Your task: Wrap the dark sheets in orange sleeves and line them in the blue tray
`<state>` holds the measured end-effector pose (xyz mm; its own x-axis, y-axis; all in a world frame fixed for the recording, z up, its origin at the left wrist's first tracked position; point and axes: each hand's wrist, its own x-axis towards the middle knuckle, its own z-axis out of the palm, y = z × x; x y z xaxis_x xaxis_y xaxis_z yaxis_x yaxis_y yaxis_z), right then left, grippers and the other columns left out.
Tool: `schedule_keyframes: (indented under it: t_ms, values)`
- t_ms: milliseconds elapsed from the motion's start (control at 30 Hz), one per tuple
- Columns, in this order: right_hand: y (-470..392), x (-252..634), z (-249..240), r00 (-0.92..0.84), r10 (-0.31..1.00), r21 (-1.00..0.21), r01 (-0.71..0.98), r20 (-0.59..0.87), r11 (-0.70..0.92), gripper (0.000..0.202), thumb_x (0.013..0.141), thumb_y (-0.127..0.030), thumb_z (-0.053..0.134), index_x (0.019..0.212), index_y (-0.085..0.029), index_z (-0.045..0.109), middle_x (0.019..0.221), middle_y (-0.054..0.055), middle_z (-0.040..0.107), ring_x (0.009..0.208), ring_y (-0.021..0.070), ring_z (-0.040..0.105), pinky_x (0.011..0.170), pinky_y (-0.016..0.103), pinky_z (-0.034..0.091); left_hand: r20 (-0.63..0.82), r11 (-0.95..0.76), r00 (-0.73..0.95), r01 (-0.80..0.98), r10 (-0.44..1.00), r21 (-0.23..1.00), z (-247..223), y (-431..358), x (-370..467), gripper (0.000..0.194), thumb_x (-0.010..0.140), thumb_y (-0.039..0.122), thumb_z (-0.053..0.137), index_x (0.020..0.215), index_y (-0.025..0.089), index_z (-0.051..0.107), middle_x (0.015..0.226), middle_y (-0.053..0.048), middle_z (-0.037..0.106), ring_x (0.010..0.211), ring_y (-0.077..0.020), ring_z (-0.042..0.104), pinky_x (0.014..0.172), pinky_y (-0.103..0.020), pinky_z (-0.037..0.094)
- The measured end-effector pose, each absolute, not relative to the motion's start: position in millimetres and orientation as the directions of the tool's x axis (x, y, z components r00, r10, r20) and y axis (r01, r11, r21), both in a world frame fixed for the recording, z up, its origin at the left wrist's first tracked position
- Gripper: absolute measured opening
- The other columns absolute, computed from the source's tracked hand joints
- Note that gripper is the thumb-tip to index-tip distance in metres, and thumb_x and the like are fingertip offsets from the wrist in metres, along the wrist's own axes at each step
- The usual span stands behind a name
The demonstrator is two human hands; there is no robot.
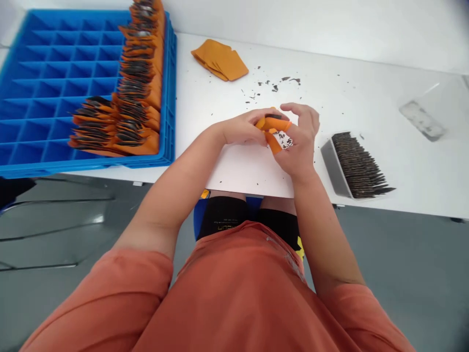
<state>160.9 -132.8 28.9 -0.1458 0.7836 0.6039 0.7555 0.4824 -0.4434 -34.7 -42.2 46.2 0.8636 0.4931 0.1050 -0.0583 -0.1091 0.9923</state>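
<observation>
My left hand (245, 128) and my right hand (302, 142) meet above the white table. Between their fingertips is a small orange packet (260, 123), partly hidden by the fingers. A bit of dark thin sheet (273, 116) shows at its upper edge. My left fingers are closed round the packet's left side. The right thumb and index finger, which seem to wear orange finger covers, bend in toward it from the right, while other right fingers are raised. Dark flakes (285, 140) lie on the tabletop under the right hand.
At left a blue divided crate (169, 98) holds rows of orange packets with dark sheets. Flat orange packets (220, 58) lie fanned at the back. A white tray (335, 168) of stacked dark sheets stands right, a clear container (423, 120) farther right. Dark crumbs (274, 88) dot the table.
</observation>
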Motion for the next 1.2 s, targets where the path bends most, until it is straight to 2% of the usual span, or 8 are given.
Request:
schedule_keyframes:
  t_ms: [200, 433, 600, 767, 867, 967, 1067, 1200]
  values:
    - [-135.1, 158.2, 23.9, -0.107, 0.777, -0.462, 0.751, 0.621, 0.472, 0.012, 0.098, -0.040, 0.071, 0.103, -0.031, 0.076, 0.143, 0.009, 0.070, 0.139, 0.0380, 0.058, 0.123, 0.072, 0.041, 0.104, -0.139, 0.834, -0.033, 0.542, 0.990, 50.2, -50.3, -32.6, 0.062, 0.062, 0.025, 0.080, 0.123, 0.025, 0.071, 0.147, -0.010, 0.069, 0.140, -0.0334, 0.065, 0.106, -0.044, 0.062]
    - [-138.1, 157.2, 25.3, 0.021, 0.691, -0.498, 0.710, 0.722, 0.498, 0.018, 0.097, -0.039, 0.071, 0.113, -0.032, 0.076, 0.132, 0.011, 0.070, 0.127, 0.0370, 0.063, 0.111, 0.068, 0.050, 0.109, -0.186, 0.756, 0.017, 0.645, 0.982, 61.5, -66.1, -34.8, 0.040, 0.082, 0.030, 0.068, 0.121, 0.023, 0.067, 0.129, -0.011, 0.075, 0.119, -0.0244, 0.072, 0.101, -0.045, 0.062]
    - [-137.7, 155.8, 20.8, 0.103, 0.643, -0.538, 0.655, 0.759, 0.530, 0.040, 0.098, -0.047, 0.071, 0.134, -0.029, 0.065, 0.126, 0.013, 0.070, 0.118, 0.0344, 0.067, 0.105, 0.064, 0.056, 0.035, -0.094, 0.813, 0.024, 0.581, 0.995, 70.3, -67.7, -34.1, 0.055, 0.095, 0.063, 0.066, 0.133, 0.025, 0.066, 0.143, -0.014, 0.075, 0.130, -0.0264, 0.074, 0.102, -0.041, 0.064]
    - [-133.7, 156.2, 14.5, 0.177, 0.634, -0.570, 0.658, 0.752, 0.492, 0.020, 0.100, -0.046, 0.067, 0.108, -0.028, 0.070, 0.108, 0.010, 0.072, 0.105, 0.0302, 0.068, 0.093, 0.056, 0.060, -0.016, -0.134, 0.754, 0.138, 0.657, 0.981, 74.7, -70.2, -30.9, 0.072, 0.098, 0.086, 0.057, 0.120, 0.021, 0.078, 0.129, -0.015, 0.081, 0.119, -0.0249, 0.077, 0.099, -0.038, 0.064]
    - [-133.4, 156.3, 12.6, 0.213, 0.632, -0.596, 0.639, 0.745, 0.487, 0.019, 0.100, -0.047, 0.069, 0.103, -0.028, 0.071, 0.106, 0.011, 0.074, 0.104, 0.0308, 0.068, 0.088, 0.055, 0.060, 0.107, -0.325, 0.672, 0.208, 0.733, 0.922, 87.3, -76.7, -38.6, 0.061, 0.098, 0.078, 0.065, 0.110, 0.021, 0.085, 0.117, -0.010, 0.084, 0.109, -0.0223, 0.077, 0.096, -0.036, 0.061]
    - [-134.4, 154.4, 12.6, 0.242, 0.613, -0.605, 0.623, 0.752, 0.496, 0.019, 0.099, -0.046, 0.069, 0.103, -0.027, 0.073, 0.102, 0.010, 0.075, 0.098, 0.0293, 0.069, 0.087, 0.054, 0.060, 0.223, -0.546, 0.685, 0.299, 0.694, 0.782, 106.9, -82.6, -48.1, 0.036, 0.100, 0.056, 0.071, 0.109, 0.026, 0.088, 0.111, -0.006, 0.085, 0.101, -0.0214, 0.076, 0.093, -0.037, 0.058]
    - [-135.4, 151.4, 15.4, 0.204, 0.621, -0.594, 0.611, 0.757, 0.523, 0.022, 0.099, -0.048, 0.070, 0.102, -0.027, 0.075, 0.098, 0.009, 0.075, 0.094, 0.0286, 0.069, 0.085, 0.052, 0.060, 0.223, -0.685, 0.729, 0.428, 0.647, 0.589, 122.4, -84.7, -48.3, 0.020, 0.096, 0.041, 0.072, 0.102, 0.030, 0.088, 0.100, -0.002, 0.084, 0.092, -0.0215, 0.073, 0.088, -0.038, 0.054]
    - [-137.2, 150.1, 20.5, 0.144, 0.603, -0.540, 0.636, 0.785, 0.551, 0.028, 0.099, -0.054, 0.071, 0.104, -0.027, 0.078, 0.099, 0.008, 0.077, 0.094, 0.0286, 0.070, 0.087, 0.052, 0.059, 0.113, -0.749, 0.773, 0.550, 0.624, 0.370, 138.9, -77.4, -45.8, 0.018, 0.090, 0.031, 0.069, 0.089, 0.029, 0.086, 0.089, -0.001, 0.081, 0.083, -0.0219, 0.069, 0.078, -0.037, 0.046]
